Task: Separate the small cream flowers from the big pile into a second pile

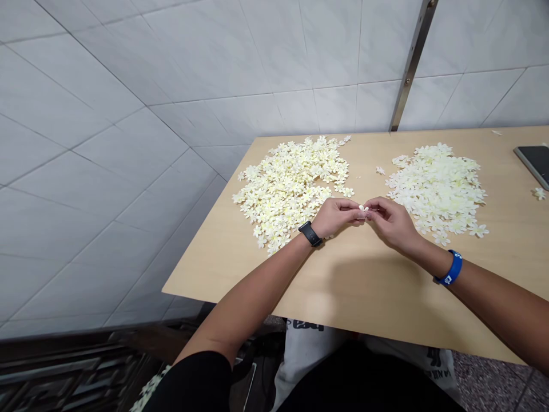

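Observation:
My left hand (337,216) and my right hand (392,220) meet over the middle of a light wooden table (364,286). Both pinch one small white fabric flower (363,209) between their fingertips. A black watch sits on my left wrist, and a blue band on my right. Just beyond my left hand lies a large pile of cream-yellow fabric flowers (291,183). To the right of my right hand spreads a second, whiter pile of flowers (437,186).
A dark flat device (534,163) lies at the table's far right edge, with a stray flower (539,193) beside it. White tiled walls stand behind and to the left, with a metal strip (412,63) on the back wall. A few single flowers lie between the piles.

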A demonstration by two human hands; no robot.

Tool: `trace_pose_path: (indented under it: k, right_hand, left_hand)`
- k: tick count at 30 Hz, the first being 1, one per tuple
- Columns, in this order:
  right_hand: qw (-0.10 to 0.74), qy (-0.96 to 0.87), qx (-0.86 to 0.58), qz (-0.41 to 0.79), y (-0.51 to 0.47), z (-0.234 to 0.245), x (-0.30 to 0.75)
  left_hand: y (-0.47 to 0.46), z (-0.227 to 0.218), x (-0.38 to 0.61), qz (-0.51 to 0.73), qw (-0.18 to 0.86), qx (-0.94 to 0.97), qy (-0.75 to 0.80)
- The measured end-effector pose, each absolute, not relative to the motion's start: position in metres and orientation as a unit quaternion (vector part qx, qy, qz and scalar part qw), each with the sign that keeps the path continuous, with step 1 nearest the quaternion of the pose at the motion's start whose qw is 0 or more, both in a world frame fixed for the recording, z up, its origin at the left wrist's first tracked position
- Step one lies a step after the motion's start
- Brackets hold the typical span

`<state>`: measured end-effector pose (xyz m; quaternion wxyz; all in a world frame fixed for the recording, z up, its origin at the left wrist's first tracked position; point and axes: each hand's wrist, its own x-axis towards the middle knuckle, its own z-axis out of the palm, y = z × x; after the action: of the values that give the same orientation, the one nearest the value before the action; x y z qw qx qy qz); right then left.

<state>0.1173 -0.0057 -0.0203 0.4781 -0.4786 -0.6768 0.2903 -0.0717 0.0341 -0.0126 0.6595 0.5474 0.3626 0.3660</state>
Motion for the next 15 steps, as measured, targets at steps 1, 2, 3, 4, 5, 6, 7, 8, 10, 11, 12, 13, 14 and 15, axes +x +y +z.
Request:
trace_pose_path:
  k: [1,2,3,4,5,6,7,8,10,11,12,13,14,15]
  right_hand:
    - [0.479,-0.673,-0.48,0.296,-0.006,-0.02,0.117]
    - [0.479,-0.669,-0.482,0.301,-0.007,-0.02,0.117]
    - [0.478,-0.666,-0.485,0.304,-0.007,-0.019,0.117]
    - [0.478,-0.663,-0.489,0.306,-0.008,-0.019,0.116]
    - [0.477,-0.66,-0.493,0.305,-0.009,-0.018,0.116]
    - [0.476,-0.659,-0.497,0.304,-0.009,-0.018,0.115]
    - [0.475,-0.658,-0.501,0.3,-0.01,-0.018,0.115]
    - [0.475,-0.658,-0.504,0.295,-0.01,-0.018,0.114]
    - [0.476,-0.656,-0.513,0.283,-0.01,-0.018,0.113]
    - [0.477,-0.653,-0.518,0.279,-0.01,-0.018,0.112]
    - [0.477,-0.649,-0.523,0.28,-0.009,-0.018,0.112]
    - [0.476,-0.644,-0.526,0.288,-0.009,-0.018,0.112]
    - [0.473,-0.64,-0.525,0.302,-0.008,-0.018,0.113]
    - [0.471,-0.637,-0.521,0.319,-0.007,-0.018,0.113]
  left_hand:
    - [0.034,-0.012,-0.071,0.367,0.669,0.536,0.362]
    - [0.034,-0.012,-0.071,0.367,0.674,0.529,0.363]
    - [0.034,-0.011,-0.071,0.367,0.675,0.526,0.366]
    - [0.033,-0.011,-0.071,0.368,0.673,0.525,0.368]
    - [0.032,-0.01,-0.07,0.368,0.67,0.527,0.37]
    - [0.031,-0.01,-0.07,0.368,0.664,0.533,0.374]
    - [0.029,-0.01,-0.069,0.368,0.653,0.543,0.379]
    - [0.028,-0.01,-0.068,0.369,0.636,0.557,0.387]
    - [0.025,-0.011,-0.067,0.37,0.585,0.596,0.407]
    - [0.024,-0.011,-0.067,0.369,0.555,0.619,0.416]
    - [0.023,-0.011,-0.067,0.366,0.527,0.641,0.421]
    - [0.023,-0.011,-0.067,0.361,0.504,0.661,0.422]
    - [0.022,-0.011,-0.067,0.354,0.489,0.679,0.418]
    - [0.022,-0.011,-0.068,0.345,0.482,0.694,0.409]
